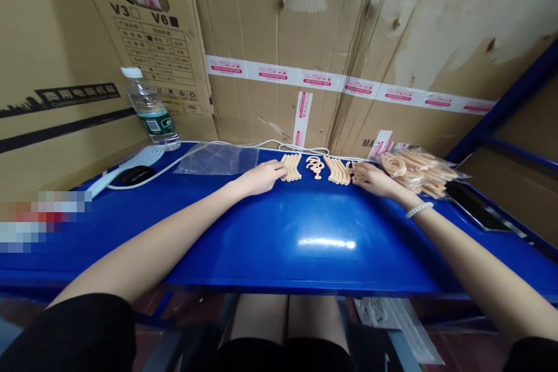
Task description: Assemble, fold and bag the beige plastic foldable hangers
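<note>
My left hand (264,176) is closed at the left edge of a row of beige curved plastic strips (292,167), its fingertips on the leftmost one. To the right lies a small cluster of beige hook-shaped pieces (314,166). Beyond it is a second row of the curved strips (337,171), laid side by side. My right hand (373,179) has its thumb and fingers around more small beige hooked pieces (352,170) at that row's right end, partly hiding them. All these parts lie on the blue tabletop (279,232).
A clear bag of similar beige parts (421,170) lies right of my right hand, beside a dark flat device (475,207). An empty clear bag (218,159), a water bottle (152,110) and a light-blue handled object (126,165) are at left. Cardboard (270,23) stands behind.
</note>
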Tool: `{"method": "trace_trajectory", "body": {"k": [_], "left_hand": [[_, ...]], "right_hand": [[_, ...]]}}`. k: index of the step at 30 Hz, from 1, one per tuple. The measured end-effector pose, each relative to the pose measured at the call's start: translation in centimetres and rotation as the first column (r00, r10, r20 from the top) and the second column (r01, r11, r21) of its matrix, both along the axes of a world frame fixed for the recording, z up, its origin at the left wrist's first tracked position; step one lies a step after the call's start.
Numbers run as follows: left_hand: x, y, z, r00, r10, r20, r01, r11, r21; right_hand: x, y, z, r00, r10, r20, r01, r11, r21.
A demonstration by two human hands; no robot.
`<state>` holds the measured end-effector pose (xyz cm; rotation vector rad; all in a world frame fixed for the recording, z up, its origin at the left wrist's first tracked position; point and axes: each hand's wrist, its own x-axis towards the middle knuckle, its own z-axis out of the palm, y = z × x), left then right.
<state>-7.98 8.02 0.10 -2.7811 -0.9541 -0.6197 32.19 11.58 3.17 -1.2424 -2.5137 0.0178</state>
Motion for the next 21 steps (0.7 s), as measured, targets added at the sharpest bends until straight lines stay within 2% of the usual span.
{"method": "trace_trajectory", "body": {"k": [3, 6, 15, 21], "left_hand": [[0.0, 0.0, -0.2, 1.000, -0.001, 0.006, 0.001, 1.000, 0.009], [0.0, 0.0, -0.4, 1.000, -0.006, 0.012, 0.006, 1.000, 0.015], [0.1, 0.2, -0.7, 0.999, -0.009, 0.048, 0.009, 1.000, -0.002], [0.3, 0.0, -0.5, 0.998, -0.002, 0.064, 0.002, 1.000, -0.008]], "right_hand": [[0.4, -0.8, -1.6, 1.000, -0.017, -0.008, 0.017, 1.000, 0.016], [1.0, -1.0, -2.0, 0.999, -0.043, -0.020, 0.043, 0.999, 0.031], [2.0, 0.1, -1.7, 0.993, -0.112, -0.048, 0.114, 0.993, 0.028], [1.5, -0.6, -0.2, 0.979, -0.145, -0.146, 0.159, 0.983, 0.088]]}}
